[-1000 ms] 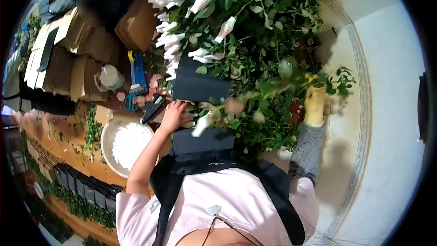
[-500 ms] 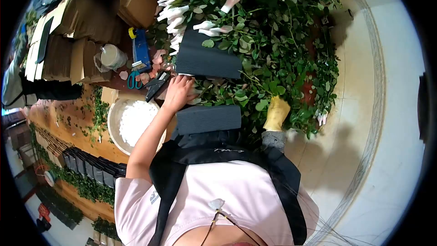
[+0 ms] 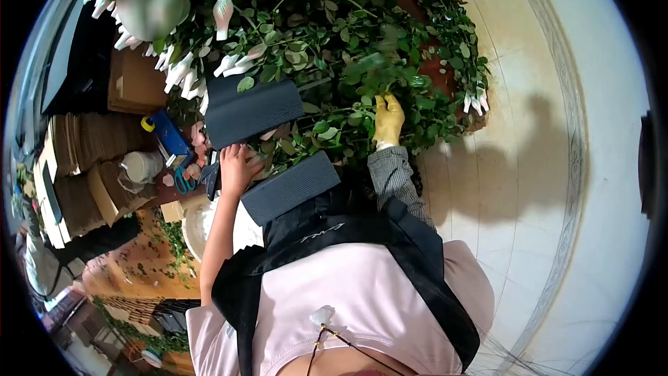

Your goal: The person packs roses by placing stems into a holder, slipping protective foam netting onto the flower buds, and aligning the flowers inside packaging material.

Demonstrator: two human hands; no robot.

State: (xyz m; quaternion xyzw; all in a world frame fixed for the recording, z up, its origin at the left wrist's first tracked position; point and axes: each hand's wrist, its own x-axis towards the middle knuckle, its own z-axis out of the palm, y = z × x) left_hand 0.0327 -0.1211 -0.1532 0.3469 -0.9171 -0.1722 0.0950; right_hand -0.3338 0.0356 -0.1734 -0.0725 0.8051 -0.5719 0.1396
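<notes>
My bare left hand lies at the lower left edge of a dark corrugated sheet, its fingers stretched out and thumb apart. Beneath its thumb is something pale, partly hidden. Leafy flower stems lie between that sheet and a second dark corrugated sheet close to my apron. On the right, my right hand wears a yellow glove and has its fingers curled among leafy stems, which are blurred above it. Exactly how many stems it grips is hidden.
Flower heads in white net sleeves line the left side of the leafy pile. Stacked cardboard, a white cup, a blue tape dispenser and teal scissors are farther left. A round tub stands behind my left forearm.
The view has turned, shifting the scene leftward and tilting the sheets. My gloved right hand has moved forward among the leaves, showing more sleeve. My left hand stays by the sheet's edge.
</notes>
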